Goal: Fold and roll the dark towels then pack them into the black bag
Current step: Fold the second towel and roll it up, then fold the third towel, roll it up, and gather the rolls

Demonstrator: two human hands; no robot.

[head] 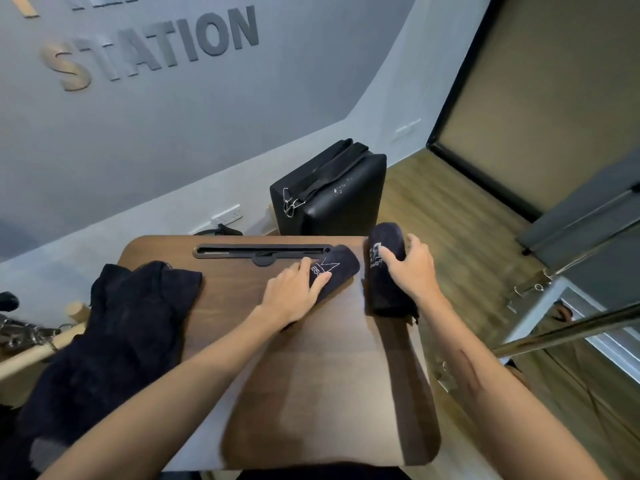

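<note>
Head view: raised grey letters on the wall (156, 46) spell "STATION"; the line above is cut off. Two rolled dark towels carry pale embroidered marks, too blurred to read. The left hand (294, 289) lies on the left rolled towel (337, 270), fingers straight on it, on the brown tabletop (311, 375) near a dark slot (263, 251) along its far edge. The right hand (412, 268) grips the right rolled towel (384, 271), fingers curled round it, at the tabletop's right edge. A heap of unfolded dark towels (121, 334) lies on the left side, well apart. The black bag (332, 192) stands on the wooden floor (450, 216) beyond the tabletop, straps and metal clips across its top. A wall socket (228, 213) sits low at its left.
</note>
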